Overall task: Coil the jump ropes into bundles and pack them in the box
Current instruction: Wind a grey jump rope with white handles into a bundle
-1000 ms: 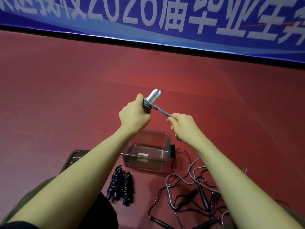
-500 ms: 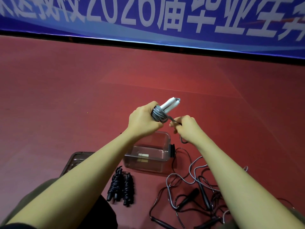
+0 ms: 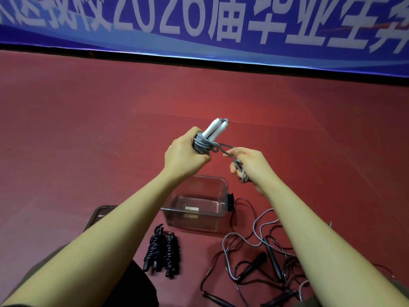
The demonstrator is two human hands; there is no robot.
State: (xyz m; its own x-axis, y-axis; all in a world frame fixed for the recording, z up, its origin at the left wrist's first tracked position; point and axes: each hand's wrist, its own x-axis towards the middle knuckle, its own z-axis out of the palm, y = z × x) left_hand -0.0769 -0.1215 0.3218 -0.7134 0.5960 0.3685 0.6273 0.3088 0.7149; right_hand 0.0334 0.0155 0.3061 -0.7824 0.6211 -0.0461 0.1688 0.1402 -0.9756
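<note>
While the left hand (image 3: 183,155) grips the grey cord jump rope with white handles (image 3: 204,142) as a wound bundle, its fingers curled round the coils, the right hand (image 3: 250,167) pinches the rope's free tail just right of those fingers. Finishing well likely means keeping the tail taut, tucking it under the last wrap, then lowering the bundle into the clear plastic box (image 3: 199,220) on the floor beneath both hands.

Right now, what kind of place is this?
Likely a sports hall or school gym: red sports flooring, a blue printed banner along the far edge, and loose jump ropes on the floor.
</note>
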